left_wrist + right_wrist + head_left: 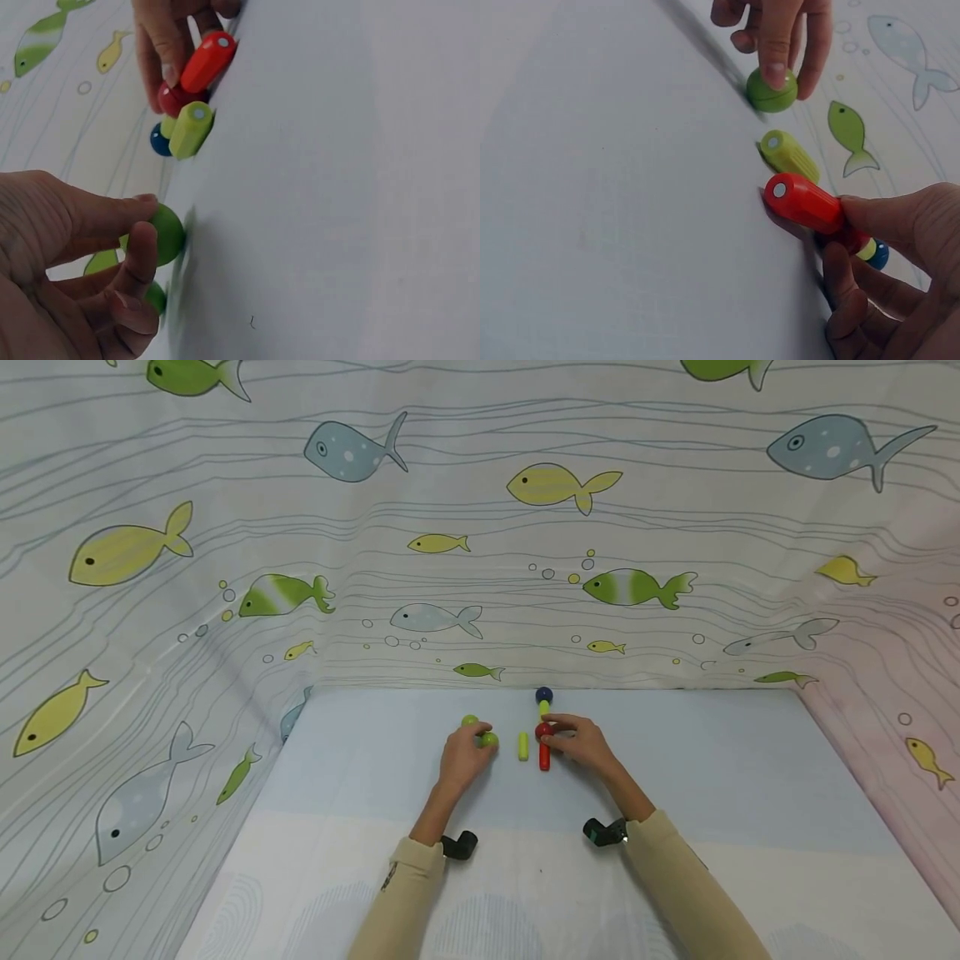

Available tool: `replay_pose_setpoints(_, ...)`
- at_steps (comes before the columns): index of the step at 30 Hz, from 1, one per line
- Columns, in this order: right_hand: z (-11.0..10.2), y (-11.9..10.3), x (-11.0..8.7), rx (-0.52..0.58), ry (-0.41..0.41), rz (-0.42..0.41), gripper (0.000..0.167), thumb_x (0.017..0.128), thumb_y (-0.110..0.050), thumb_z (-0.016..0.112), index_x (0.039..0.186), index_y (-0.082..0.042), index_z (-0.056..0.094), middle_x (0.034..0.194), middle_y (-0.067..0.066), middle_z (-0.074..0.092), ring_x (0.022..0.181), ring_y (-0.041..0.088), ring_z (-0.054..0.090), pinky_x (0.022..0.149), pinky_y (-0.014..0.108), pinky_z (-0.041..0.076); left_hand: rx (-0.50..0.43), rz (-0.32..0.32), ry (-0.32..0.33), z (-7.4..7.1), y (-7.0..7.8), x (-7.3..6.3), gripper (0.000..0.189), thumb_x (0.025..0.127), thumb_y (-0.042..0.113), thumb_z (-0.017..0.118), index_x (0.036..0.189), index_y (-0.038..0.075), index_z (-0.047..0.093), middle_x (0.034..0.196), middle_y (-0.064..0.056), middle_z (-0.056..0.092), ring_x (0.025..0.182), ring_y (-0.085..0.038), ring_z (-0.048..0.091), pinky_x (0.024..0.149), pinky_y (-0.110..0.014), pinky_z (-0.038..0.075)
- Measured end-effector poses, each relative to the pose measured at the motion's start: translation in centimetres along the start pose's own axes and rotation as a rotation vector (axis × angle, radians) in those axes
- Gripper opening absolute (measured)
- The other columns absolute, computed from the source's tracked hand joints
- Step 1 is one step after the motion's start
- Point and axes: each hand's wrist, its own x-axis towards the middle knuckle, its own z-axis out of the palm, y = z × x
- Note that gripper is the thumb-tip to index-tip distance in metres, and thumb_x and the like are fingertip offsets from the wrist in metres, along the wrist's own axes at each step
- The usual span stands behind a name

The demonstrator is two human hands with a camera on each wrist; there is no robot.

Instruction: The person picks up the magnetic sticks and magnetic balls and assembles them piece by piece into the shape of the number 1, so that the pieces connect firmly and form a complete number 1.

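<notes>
Beige cloth sleeves point forward, left grip pinching a glossy green ball, right grip, at its three o'clock, pinching a glossy red ball, seemingly steadying the adjoining red grooved rod.

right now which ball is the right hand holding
The red ball; the blue ball lies beyond it, the two green balls at the left hand.

Reaches fwd w/ L forearm & R forearm, both angled inward. Pinches w/ L hand, setting L thumb vs. L index, curling other L fingers. Pinches w/ R hand too, approx. level w/ L, setting R thumb vs. R index, bending other R fingers.
</notes>
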Motion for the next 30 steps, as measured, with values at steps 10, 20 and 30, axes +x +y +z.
replay_pose_setpoints(10, 0.2, 0.1, 0.1, 0.008, -0.004, 0.007, 0.042, 0.09, -0.023, 0.072, 0.13, -0.014, 0.065, 0.119, 0.012, 0.065, 0.11, 0.03, 0.055, 0.07, 0.03, 0.052, -0.027, -0.003, -0.012, -0.1, -0.1, -0.2, 0.031, 0.083, 0.013, 0.078, 0.111, 0.002, 0.07, 0.11, -0.013, 0.07, 0.106, -0.029, 0.063, 0.088, -0.045, 0.049)
replay_pose_setpoints(20, 0.1, 0.1, 0.2, 0.016, 0.001, 0.004, 0.042, 0.09, -0.022, 0.073, 0.13, -0.013, 0.065, 0.12, 0.014, 0.064, 0.103, 0.029, 0.057, 0.069, 0.029, 0.053, -0.059, 0.01, -0.08, -0.3, 0.7, -0.4, 0.031, 0.084, 0.017, 0.079, 0.11, 0.003, 0.07, 0.11, -0.011, 0.07, 0.087, -0.022, 0.067, 0.08, -0.038, 0.051)
replay_pose_setpoints(30, 0.0, 0.3, 0.2, 0.027, -0.005, 0.009, 0.042, 0.09, -0.023, 0.073, 0.131, -0.014, 0.065, 0.12, 0.014, 0.065, 0.104, 0.029, 0.057, 0.069, 0.03, 0.053, -0.043, -0.001, -0.203, 0.2, 1.9, -1.5, 0.031, 0.088, 0.023, 0.076, 0.114, 0.007, 0.069, 0.112, -0.005, 0.069, 0.091, -0.014, 0.063, 0.069, -0.026, 0.052)
